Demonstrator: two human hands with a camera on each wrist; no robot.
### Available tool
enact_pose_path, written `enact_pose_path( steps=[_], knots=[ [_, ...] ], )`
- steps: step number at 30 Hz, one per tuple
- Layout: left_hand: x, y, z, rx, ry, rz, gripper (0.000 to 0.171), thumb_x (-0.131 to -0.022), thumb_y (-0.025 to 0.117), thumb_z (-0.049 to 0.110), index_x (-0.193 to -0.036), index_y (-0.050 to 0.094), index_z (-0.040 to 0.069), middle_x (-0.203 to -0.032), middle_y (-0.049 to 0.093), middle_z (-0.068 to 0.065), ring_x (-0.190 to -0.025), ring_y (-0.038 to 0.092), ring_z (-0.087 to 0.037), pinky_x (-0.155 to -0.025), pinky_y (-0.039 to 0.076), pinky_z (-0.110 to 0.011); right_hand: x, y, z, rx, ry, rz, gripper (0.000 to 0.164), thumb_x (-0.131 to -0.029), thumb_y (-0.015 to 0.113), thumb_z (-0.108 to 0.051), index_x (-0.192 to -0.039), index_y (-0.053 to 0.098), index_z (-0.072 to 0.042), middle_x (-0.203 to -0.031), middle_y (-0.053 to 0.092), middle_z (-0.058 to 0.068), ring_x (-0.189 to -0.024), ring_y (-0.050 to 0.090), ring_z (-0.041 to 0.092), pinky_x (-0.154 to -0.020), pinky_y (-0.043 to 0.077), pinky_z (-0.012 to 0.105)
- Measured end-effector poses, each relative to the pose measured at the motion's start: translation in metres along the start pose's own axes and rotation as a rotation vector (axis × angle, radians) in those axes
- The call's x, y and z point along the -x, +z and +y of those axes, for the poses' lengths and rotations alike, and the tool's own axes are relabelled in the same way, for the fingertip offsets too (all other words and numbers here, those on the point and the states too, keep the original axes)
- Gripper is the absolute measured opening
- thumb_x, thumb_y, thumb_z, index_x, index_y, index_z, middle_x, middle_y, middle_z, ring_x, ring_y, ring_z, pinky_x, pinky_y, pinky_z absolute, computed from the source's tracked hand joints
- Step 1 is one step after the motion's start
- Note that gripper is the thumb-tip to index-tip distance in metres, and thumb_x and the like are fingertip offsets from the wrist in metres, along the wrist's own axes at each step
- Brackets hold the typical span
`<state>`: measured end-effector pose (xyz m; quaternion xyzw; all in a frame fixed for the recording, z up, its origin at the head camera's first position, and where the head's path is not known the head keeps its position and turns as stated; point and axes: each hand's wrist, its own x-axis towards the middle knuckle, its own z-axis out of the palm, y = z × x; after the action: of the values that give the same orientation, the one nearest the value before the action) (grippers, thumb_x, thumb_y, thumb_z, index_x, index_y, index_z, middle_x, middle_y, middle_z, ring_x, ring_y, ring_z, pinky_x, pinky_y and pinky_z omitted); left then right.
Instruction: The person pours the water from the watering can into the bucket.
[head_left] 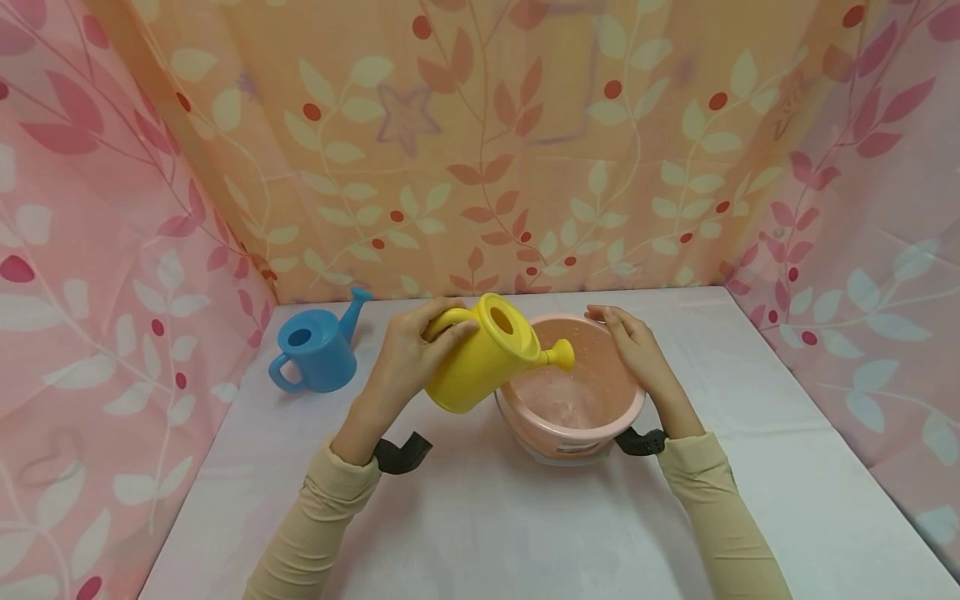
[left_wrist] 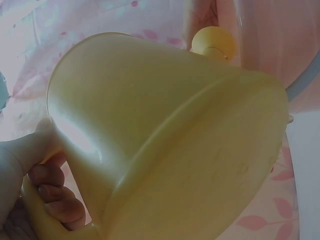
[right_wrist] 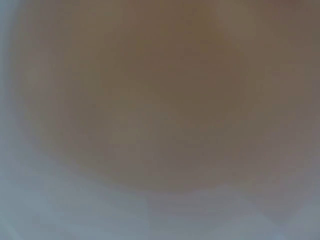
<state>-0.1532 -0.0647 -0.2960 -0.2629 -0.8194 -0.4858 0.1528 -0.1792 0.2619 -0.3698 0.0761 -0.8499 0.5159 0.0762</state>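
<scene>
In the head view my left hand (head_left: 412, 350) grips the handle of a yellow watering can (head_left: 480, 367). The can is tilted to the right, its spout head over a pink bowl (head_left: 517, 417). Fingers curl through the handle in the left wrist view, where the can's yellow body (left_wrist: 135, 110) fills most of the frame. No stream from the spout can be made out. Bright ripples show at the bottom of the bowl. My right hand (head_left: 637, 346) holds the bowl's right rim, fingertips at the far edge. The right wrist view is a brown blur.
A blue watering can (head_left: 318, 354) stands upright at the left, its spout toward the back. A pale outer rim shows beneath the pink bowl. Patterned cloth walls (head_left: 480, 167) enclose the white table (head_left: 480, 533) at the back and sides.
</scene>
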Motion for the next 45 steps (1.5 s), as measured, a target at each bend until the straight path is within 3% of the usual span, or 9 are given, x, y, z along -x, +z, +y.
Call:
enact_pose_path(
  steps=[11,30,34,45],
  knots=[
    [0.000,0.000,0.000,-0.019,-0.006,0.000,0.032,-0.083,0.066,0.032,-0.109,0.065,0.013,-0.091,0.065,-0.001,-0.078,0.057,-0.012,-0.071,0.051,-0.028,0.001,0.000,0.000,0.037,0.008,0.006,0.053,-0.100,0.033,-0.043,-0.131,0.050,-0.004,-0.128,0.054,0.018,-0.123,0.047,0.033,-0.100,0.037,0.050],
    [0.000,0.000,0.001,-0.024,-0.006,-0.010,0.032,-0.083,0.066,0.033,-0.108,0.065,0.012,-0.087,0.064,-0.001,-0.076,0.055,-0.014,-0.068,0.050,-0.028,-0.001,0.000,0.002,0.046,0.004,0.015,0.050,-0.100,0.033,-0.041,-0.130,0.052,-0.005,-0.127,0.055,0.018,-0.122,0.047,0.032,-0.101,0.036,0.050],
    [0.000,-0.001,0.002,-0.025,-0.001,-0.011,0.030,-0.083,0.066,0.033,-0.107,0.065,0.013,-0.087,0.063,0.000,-0.076,0.054,-0.014,-0.067,0.050,-0.028,0.002,0.000,-0.009,0.038,-0.004,0.008,0.048,-0.101,0.033,-0.036,-0.130,0.051,-0.002,-0.127,0.054,0.020,-0.122,0.047,0.034,-0.101,0.036,0.051],
    [-0.001,-0.001,0.002,-0.040,-0.002,-0.011,0.030,-0.083,0.066,0.032,-0.106,0.065,0.013,-0.087,0.064,-0.001,-0.076,0.054,-0.014,-0.068,0.050,-0.029,-0.001,0.000,0.003,0.043,-0.010,0.011,0.053,-0.100,0.032,-0.042,-0.130,0.051,-0.003,-0.128,0.055,0.018,-0.123,0.047,0.032,-0.099,0.038,0.050]
  ],
)
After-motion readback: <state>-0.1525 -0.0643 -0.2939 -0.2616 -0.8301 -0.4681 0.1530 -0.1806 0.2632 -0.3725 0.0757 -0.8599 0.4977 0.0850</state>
